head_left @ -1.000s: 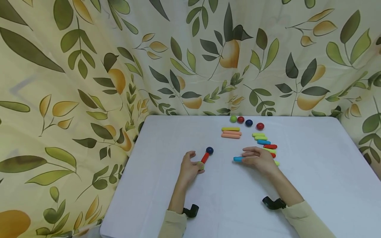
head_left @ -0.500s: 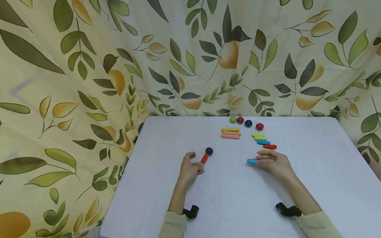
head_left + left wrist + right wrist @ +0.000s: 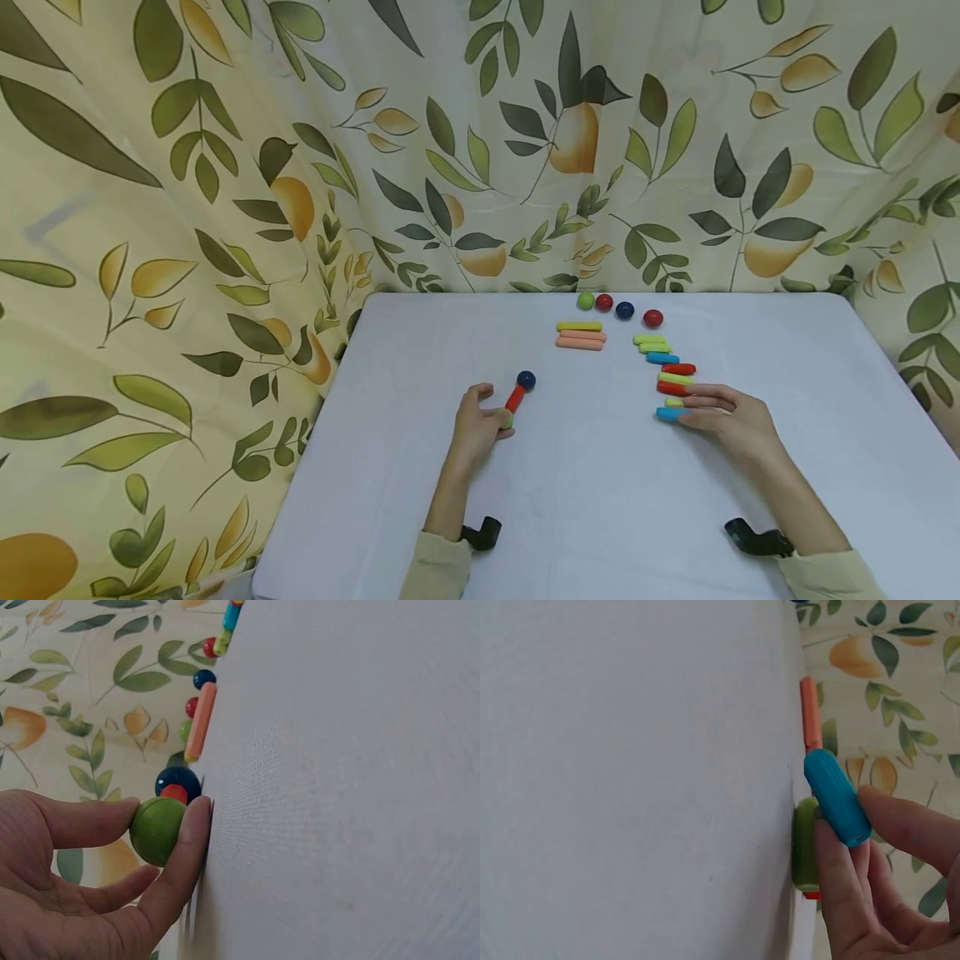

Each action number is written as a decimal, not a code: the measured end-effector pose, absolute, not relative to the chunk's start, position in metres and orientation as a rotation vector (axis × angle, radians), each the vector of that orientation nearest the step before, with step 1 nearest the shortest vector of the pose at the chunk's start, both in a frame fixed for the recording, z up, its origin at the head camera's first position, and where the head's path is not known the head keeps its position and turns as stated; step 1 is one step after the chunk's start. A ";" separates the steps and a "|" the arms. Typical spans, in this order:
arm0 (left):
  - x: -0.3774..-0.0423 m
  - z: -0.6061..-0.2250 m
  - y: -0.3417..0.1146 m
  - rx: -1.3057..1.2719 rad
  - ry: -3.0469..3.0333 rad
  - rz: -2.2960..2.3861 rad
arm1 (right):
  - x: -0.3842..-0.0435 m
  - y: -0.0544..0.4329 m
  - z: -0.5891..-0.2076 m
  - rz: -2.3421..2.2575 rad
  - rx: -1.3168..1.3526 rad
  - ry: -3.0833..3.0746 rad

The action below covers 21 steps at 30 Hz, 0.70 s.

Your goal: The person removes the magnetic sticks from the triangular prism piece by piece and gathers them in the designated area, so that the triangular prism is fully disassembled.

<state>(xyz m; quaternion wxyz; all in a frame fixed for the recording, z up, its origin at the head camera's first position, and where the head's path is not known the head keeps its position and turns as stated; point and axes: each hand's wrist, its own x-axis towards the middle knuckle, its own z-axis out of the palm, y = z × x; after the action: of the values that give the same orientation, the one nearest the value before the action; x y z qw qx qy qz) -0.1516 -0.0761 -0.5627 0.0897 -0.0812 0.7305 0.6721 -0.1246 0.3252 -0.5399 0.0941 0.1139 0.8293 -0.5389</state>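
My left hand (image 3: 476, 425) pinches a green ball (image 3: 156, 831) between thumb and fingers. A red stick (image 3: 514, 398) joins that ball to a dark blue ball (image 3: 527, 380) at the far end. On the right, my right hand (image 3: 731, 421) pinches a short blue stick (image 3: 838, 796) between thumb and fingers. It is at the near end of a column of coloured sticks, right by a yellow-green stick (image 3: 805, 844). A red stick (image 3: 672, 388) lies just beyond the fingers, which partly cover the nearest sticks in the head view.
At the back of the white table (image 3: 420, 333) stand a green ball (image 3: 585, 301), a dark blue ball (image 3: 625, 310) and two red balls. Pink sticks (image 3: 581, 339) and a yellow stick (image 3: 579, 327) lie before them. A leaf-patterned curtain (image 3: 480, 150) hangs behind.
My right hand has moved right and slightly nearer, carrying the blue stick to the column's near end. My left hand has stayed in place with the green ball.
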 end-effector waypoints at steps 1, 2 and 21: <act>-0.151 -0.562 -0.076 -0.242 2.176 1.995 | -0.124 0.328 -0.540 -1.603 0.331 2.470; -0.151 -0.562 -0.076 -0.241 2.178 1.995 | -0.123 0.330 -0.541 -1.615 0.330 2.473; -0.150 -0.562 -0.076 -0.228 2.183 1.984 | -0.124 0.350 -0.544 -1.491 0.417 2.574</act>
<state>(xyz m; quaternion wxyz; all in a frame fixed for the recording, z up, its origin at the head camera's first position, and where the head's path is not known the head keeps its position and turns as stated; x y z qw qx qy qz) -0.1497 -0.0760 -0.5619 0.0911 -0.0766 0.7348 0.6678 -0.1241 0.3496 -0.5444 0.0691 0.1385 0.8549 -0.4952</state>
